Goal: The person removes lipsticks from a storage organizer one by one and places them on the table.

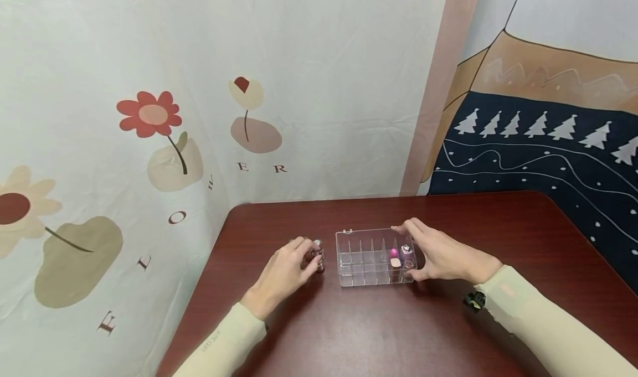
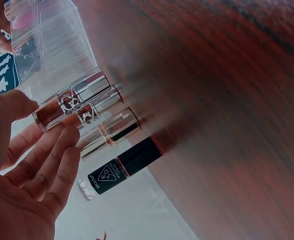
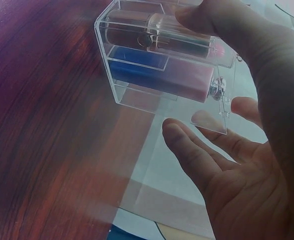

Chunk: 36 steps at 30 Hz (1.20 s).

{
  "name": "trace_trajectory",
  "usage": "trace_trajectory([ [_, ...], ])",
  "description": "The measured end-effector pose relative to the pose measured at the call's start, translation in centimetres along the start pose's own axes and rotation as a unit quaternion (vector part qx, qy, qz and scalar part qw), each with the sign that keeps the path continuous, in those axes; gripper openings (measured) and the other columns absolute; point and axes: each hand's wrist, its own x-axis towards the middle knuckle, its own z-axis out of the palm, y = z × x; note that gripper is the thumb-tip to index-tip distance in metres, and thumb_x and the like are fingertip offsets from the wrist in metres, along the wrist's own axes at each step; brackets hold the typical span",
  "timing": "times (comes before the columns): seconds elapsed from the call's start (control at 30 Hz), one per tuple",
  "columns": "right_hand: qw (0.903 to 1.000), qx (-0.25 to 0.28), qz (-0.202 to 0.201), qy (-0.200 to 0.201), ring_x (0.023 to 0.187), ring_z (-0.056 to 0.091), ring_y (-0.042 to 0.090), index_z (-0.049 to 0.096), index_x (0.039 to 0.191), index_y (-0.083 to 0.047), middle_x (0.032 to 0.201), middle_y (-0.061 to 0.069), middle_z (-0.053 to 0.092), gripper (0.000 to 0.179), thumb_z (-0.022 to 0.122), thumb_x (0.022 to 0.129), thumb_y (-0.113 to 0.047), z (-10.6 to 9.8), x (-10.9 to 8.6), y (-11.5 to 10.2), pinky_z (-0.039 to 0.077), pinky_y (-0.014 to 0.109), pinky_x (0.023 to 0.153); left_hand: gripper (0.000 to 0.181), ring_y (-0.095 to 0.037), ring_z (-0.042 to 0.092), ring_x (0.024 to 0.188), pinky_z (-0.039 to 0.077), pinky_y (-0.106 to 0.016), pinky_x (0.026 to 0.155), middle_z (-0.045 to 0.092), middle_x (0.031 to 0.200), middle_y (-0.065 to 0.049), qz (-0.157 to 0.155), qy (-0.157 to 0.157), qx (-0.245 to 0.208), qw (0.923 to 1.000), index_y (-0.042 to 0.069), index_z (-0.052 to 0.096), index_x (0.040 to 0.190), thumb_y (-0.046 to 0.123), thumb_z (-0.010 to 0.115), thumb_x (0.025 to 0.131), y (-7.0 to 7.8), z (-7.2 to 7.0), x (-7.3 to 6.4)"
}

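A clear plastic divided case (image 1: 362, 277) stands on the table. My right hand (image 1: 441, 254) holds its right end, the thumb at the front and the fingers behind. Inside that end are several cosmetics, among them a blue-and-pink tube (image 3: 161, 75) and a pink round top (image 1: 394, 253). Left of the case, my left hand (image 1: 286, 269) pinches a lip gloss tube (image 2: 49, 112) between thumb and fingers. Close beside it stand a second lip gloss tube (image 2: 89, 114), a clear tube with a gold band (image 2: 112, 132) and a black lipstick tube (image 2: 124, 167).
The dark red wooden table (image 1: 369, 327) has rounded back corners. Behind it hangs a pale cloth (image 1: 324, 89) with printed flowers. A navy cloth (image 1: 538, 161) with white trees is at the right. The right wrist wears a dark band (image 1: 474, 300).
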Motion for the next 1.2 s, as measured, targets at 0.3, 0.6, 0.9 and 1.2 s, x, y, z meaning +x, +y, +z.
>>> trace_trajectory([
  [0.3, 1.0, -0.002, -0.001, 0.001, 0.125, 0.073, 0.025, 0.051, 0.158, -0.015, 0.153, 0.016, 0.065, 0.096, 0.107, 0.081, -0.024, 0.03, -0.04, 0.03, 0.069, 0.053, 0.108, 0.019, -0.013, 0.073, 0.08, 0.065, -0.031, 0.071, 0.077, 0.099, -0.001, -0.004, -0.005, -0.005, 1.0, 0.01, 0.078, 0.113, 0.012, 0.091, 0.1, -0.12, 0.22, -0.07],
  [0.6, 1.0, -0.004, -0.001, 0.002, 0.122, 0.073, 0.023, 0.051, 0.156, -0.015, 0.154, 0.016, 0.064, 0.095, 0.107, 0.08, -0.022, 0.01, -0.03, 0.04, 0.069, 0.051, 0.108, 0.02, -0.013, 0.073, 0.083, 0.067, -0.031, 0.073, 0.079, 0.103, 0.0, -0.008, -0.013, -0.006, 0.9999, 0.011, 0.079, 0.116, 0.012, 0.091, 0.099, -0.15, 0.24, -0.1],
  [0.9, 1.0, -0.004, -0.002, 0.006, 0.12, 0.072, 0.021, 0.052, 0.154, -0.016, 0.152, 0.016, 0.065, 0.093, 0.107, 0.08, -0.022, 0.08, 0.0, 0.09, 0.07, 0.049, 0.106, 0.02, -0.015, 0.074, 0.081, 0.066, -0.031, 0.072, 0.079, 0.101, -0.003, -0.007, -0.01, -0.009, 0.9999, 0.009, 0.079, 0.114, 0.011, 0.092, 0.098, -0.13, 0.34, -0.09],
  [1.2, 1.0, 0.002, -0.001, 0.001, 0.121, 0.072, 0.023, 0.051, 0.153, -0.015, 0.155, 0.017, 0.064, 0.093, 0.108, 0.079, -0.021, 0.04, 0.05, 0.02, 0.07, 0.05, 0.107, 0.023, -0.02, 0.078, 0.087, 0.07, -0.039, 0.076, 0.079, 0.106, -0.002, -0.016, -0.019, 0.003, 0.9997, 0.009, 0.078, 0.117, 0.015, 0.091, 0.099, -0.13, 0.38, -0.2],
])
